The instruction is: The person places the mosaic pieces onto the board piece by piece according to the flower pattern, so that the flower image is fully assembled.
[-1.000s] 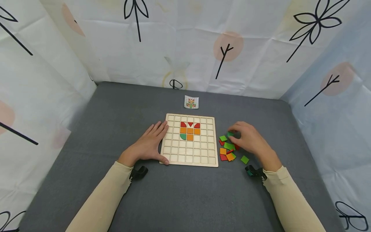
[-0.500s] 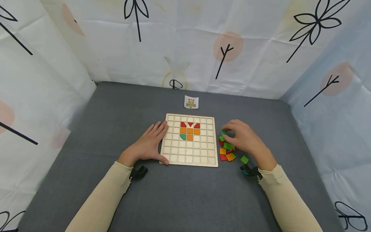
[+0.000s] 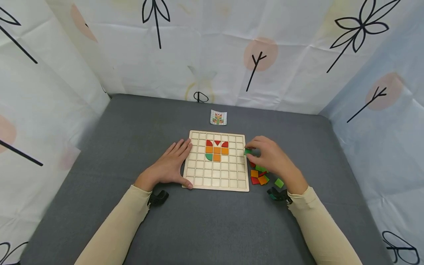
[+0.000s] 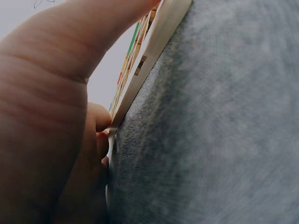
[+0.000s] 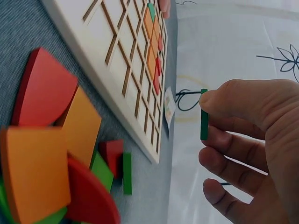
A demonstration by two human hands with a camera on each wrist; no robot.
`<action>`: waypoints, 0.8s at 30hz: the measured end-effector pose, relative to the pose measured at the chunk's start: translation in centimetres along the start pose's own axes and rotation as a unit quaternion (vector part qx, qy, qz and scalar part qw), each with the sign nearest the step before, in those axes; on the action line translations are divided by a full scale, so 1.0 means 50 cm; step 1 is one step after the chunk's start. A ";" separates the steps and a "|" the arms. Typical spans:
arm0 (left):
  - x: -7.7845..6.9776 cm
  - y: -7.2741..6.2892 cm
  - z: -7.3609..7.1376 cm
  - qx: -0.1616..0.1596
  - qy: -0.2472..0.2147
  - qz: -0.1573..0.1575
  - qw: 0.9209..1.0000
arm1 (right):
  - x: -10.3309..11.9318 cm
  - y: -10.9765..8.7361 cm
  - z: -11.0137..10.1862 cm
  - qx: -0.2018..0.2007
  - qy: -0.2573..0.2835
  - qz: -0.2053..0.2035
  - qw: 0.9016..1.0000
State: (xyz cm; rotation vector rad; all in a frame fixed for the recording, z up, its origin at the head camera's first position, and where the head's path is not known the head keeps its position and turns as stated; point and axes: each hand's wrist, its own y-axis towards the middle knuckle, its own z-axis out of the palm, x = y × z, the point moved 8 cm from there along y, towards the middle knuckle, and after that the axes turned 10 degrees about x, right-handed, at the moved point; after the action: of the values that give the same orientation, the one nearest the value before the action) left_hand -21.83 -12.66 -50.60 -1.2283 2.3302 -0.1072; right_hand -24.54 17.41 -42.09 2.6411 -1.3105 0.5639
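- Right hand (image 3: 273,158): green tile (image 5: 204,116) pinched between thumb and index finger, gap closed down to tile thickness. Other fingers loosely bent and spread, nothing held by them.
- Green tile is held up off the surface (image 3: 205,224), seen edge-on from the right wrist. In the head view it is lined up with the right edge of the board (image 3: 212,173); touching or not can't be told.
- Left hand (image 3: 173,162): fingers straight, thumb spread wide. Board touched at its left edge, thumb laid at the near left corner. Nothing gripped.
- Board laid flat, gridded. Far row of set pieces: two red rounded pieces (image 3: 209,143) with a red triangle (image 3: 217,142) between. Four orange tiles (image 3: 216,150) set nearer, three in a row, one below the middle; green quarter-round (image 3: 209,157) left of that one.
- Pile (image 3: 254,173) of mixed tiles just right of board, partly hidden by right hand. Lime square (image 3: 279,183) set apart to its right.
- Patterned card (image 3: 218,117) placed beyond the far edge.
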 end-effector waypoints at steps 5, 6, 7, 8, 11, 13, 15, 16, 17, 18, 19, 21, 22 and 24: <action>0.002 -0.001 0.003 -0.002 0.000 0.001 1.000 | 0.015 0.011 0.002 0.001 0.003 -0.010 1.000; 0.002 -0.001 0.003 -0.003 0.000 0.002 1.000 | 0.018 0.013 0.003 0.001 0.004 -0.012 1.000; 0.001 -0.001 0.003 -0.004 0.000 0.002 1.000 | 0.020 0.015 0.004 0.002 0.003 -0.012 1.000; 0.001 0.000 0.003 -0.004 0.000 0.003 1.000 | 0.022 0.018 0.005 0.003 0.003 -0.013 1.000; 0.001 0.000 0.004 -0.004 0.002 0.003 1.000 | 0.026 0.023 0.012 0.006 0.001 -0.014 1.000; 0.001 0.001 0.004 -0.003 0.004 0.003 1.000 | 0.028 0.026 0.017 0.008 -0.002 -0.013 1.000; 0.001 0.001 0.004 -0.003 0.007 0.003 1.000 | 0.032 0.029 0.023 0.009 -0.004 -0.016 1.000; 0.001 0.001 0.004 -0.003 0.007 0.003 1.000 | 0.034 0.031 0.025 0.010 -0.004 -0.019 1.000; 0.001 0.001 0.004 -0.003 0.008 0.004 1.000 | 0.036 0.032 0.027 0.010 -0.004 -0.023 1.000; 0.001 0.001 0.004 -0.003 0.008 0.004 1.000 | 0.039 0.034 0.028 0.009 -0.002 -0.027 1.000; 0.001 0.001 0.004 -0.003 0.008 0.004 1.000 | 0.041 0.035 0.029 0.009 0.001 -0.030 1.000; 0.001 0.000 0.003 -0.004 0.008 0.005 1.000 | 0.045 0.038 0.031 0.007 0.003 -0.036 0.999; 0.001 0.000 0.003 -0.003 0.007 0.005 1.000 | 0.047 0.039 0.031 0.006 0.004 -0.038 0.999; 0.000 -0.001 0.003 -0.004 0.007 0.005 1.000 | 0.049 0.042 0.032 0.005 0.004 -0.040 0.999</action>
State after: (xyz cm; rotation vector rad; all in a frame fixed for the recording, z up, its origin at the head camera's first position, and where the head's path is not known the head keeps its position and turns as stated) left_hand -21.75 -12.67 -50.74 -1.2229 2.3510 -0.1037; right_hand -24.41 13.85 -42.69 2.6815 -1.1974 0.5710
